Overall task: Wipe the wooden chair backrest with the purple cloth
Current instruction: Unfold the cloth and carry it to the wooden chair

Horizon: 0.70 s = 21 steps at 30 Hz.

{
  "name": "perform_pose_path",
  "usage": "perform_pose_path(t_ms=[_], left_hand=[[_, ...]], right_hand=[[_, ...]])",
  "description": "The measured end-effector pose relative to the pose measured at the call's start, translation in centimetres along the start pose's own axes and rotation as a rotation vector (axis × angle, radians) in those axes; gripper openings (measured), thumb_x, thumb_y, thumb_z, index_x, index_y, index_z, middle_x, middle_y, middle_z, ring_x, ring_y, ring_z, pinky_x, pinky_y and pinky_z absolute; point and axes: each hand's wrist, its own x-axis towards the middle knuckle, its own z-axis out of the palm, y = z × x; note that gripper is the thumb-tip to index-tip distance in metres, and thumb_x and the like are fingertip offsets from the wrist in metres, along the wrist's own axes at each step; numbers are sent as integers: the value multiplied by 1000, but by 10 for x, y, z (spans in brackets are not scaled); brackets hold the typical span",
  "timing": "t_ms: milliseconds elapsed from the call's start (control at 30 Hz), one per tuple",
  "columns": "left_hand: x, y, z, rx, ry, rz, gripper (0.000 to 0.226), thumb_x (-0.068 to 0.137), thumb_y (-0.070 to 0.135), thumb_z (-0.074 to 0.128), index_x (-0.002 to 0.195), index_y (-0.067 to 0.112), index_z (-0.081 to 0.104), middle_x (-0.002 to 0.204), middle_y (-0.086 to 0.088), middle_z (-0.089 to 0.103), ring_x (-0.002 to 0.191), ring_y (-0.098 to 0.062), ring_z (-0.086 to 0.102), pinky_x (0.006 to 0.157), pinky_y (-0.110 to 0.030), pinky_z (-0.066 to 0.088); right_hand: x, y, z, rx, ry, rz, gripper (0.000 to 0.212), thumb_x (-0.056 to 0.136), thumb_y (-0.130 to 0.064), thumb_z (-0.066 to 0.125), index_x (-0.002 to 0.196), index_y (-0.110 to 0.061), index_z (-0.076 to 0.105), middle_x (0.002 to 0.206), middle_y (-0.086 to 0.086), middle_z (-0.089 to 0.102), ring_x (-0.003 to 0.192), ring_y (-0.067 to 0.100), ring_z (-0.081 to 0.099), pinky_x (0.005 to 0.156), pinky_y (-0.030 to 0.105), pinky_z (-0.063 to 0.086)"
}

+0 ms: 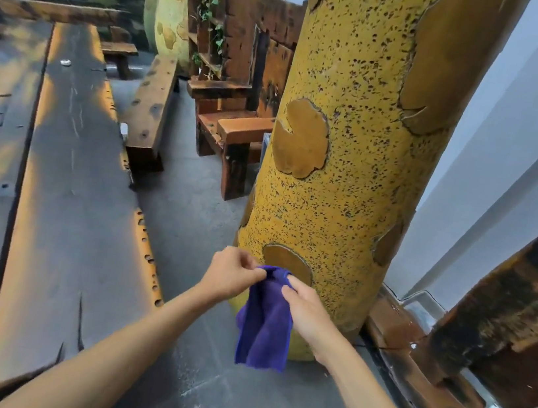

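Note:
The purple cloth (265, 324) hangs down in front of me, low in the view, before the base of a yellow pillar. My left hand (230, 272) pinches its top left corner. My right hand (305, 307) grips its top right edge. A wooden chair (238, 120) with a tall dark backrest (266, 37) stands farther back, partly hidden behind the pillar. Both hands are well short of the chair.
A thick yellow speckled pillar (355, 146) rises right in front. A long wooden table (63, 209) runs along the left, with a wooden bench (150, 104) beside it. Heavy dark timber (503, 323) stands at the right by a white wall. Grey floor (190, 213) lies between table and pillar.

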Motion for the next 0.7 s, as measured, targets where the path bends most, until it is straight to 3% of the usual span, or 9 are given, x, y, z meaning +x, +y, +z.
perform_pose_path(t_ms=[133,233,333,400,467,500,567,633,700], left_hand=[[73,-46,-46,-386,152,-296,29,92,13,59,63,15,58,64,-1,54,66,-18,55,60,-27,55],[119,-80,-96,-355,301,-327,33,88,6,46,57,19,50,58,0,41,58,-18,39,52,-23,38],[155,-102,-145,-351,437,-381,23,91,6,42,95,18,62,83,-7,56,69,-24,50,58,-30,42],[176,-111,-175,-336,468,-394,35,91,1,37,106,18,64,94,-13,59,75,-27,52,62,-33,44],[194,-117,-201,-295,462,-366,45,89,-3,31,101,18,70,101,-15,62,83,-27,54,64,-32,46],[204,-119,-214,-274,463,-361,49,89,-4,30,96,19,73,106,-14,64,88,-26,56,66,-32,48],[220,-120,-238,-232,450,-354,48,92,-2,34,95,21,77,114,-14,68,89,-22,58,67,-31,51],[232,-121,-258,-161,390,-331,41,92,2,50,123,18,72,123,-12,66,84,-13,58,65,-24,51],[247,-125,-274,-54,312,-307,62,87,3,66,147,16,53,134,-9,53,95,-14,58,73,-24,51]], right_hand=[[63,-34,0,6,103,34,45,103,-10,41,91,-34,76,93,-14,78,101,17,71,90,33,55],[119,-66,5,-51,91,-1,44,98,-10,40,90,-32,77,88,-13,78,97,17,72,81,30,54],[166,-89,15,-23,113,-71,40,103,-14,43,86,-33,74,90,-14,76,97,15,71,78,30,56],[193,-103,25,-48,110,-102,30,106,-20,45,94,-32,70,100,-10,74,102,18,70,88,39,58],[219,-114,33,-79,134,-145,25,106,-20,45,126,-23,60,125,-1,68,116,24,64,102,48,52],[233,-124,36,-94,139,-150,41,105,-19,47,146,-21,43,135,0,61,123,25,60,107,49,48],[260,-143,40,-157,88,-173,70,103,-15,49,161,-30,12,131,0,52,116,22,60,103,46,50],[286,-161,47,-281,-13,-244,64,102,-5,45,159,-29,29,130,1,57,99,15,61,89,35,52],[314,-174,53,-487,-26,-320,51,99,1,45,145,-18,55,135,7,65,112,21,63,100,36,48]])
